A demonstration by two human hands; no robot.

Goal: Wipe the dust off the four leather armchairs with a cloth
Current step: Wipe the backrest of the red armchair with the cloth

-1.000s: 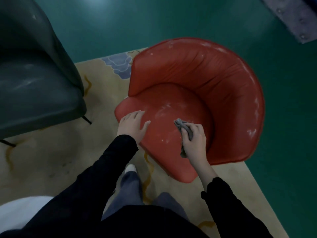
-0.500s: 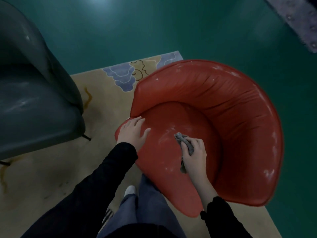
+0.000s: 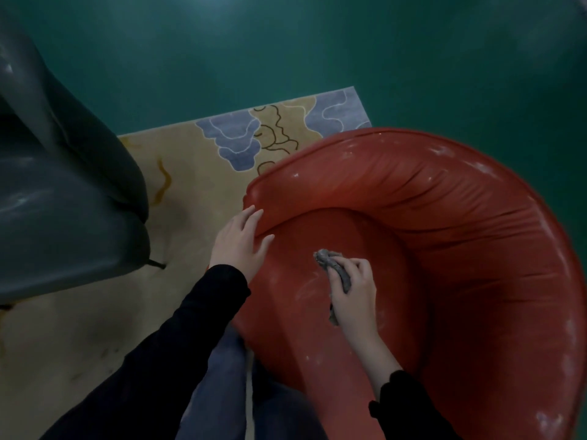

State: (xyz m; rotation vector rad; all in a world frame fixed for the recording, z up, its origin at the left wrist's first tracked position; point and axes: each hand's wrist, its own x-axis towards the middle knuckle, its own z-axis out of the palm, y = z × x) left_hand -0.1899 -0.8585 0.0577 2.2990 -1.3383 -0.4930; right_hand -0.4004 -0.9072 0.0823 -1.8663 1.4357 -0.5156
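The left hand [image 3: 239, 242] (fingers straight) has been shifted up the red armchair [image 3: 444, 223]; seat wiping is seemingly continued, cloth [image 3: 327, 259] clenched in right hand [image 3: 354, 296].

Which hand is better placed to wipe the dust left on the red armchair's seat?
The right hand. Its fingers grip the grey cloth, pressed on the seat of the red armchair beside pale dust streaks. The left hand holds no cloth; it lies flat against the chair's left edge.

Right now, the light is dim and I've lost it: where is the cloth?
Head view: the grey cloth is bunched in the right hand, on the red armchair's seat, right of the left hand.
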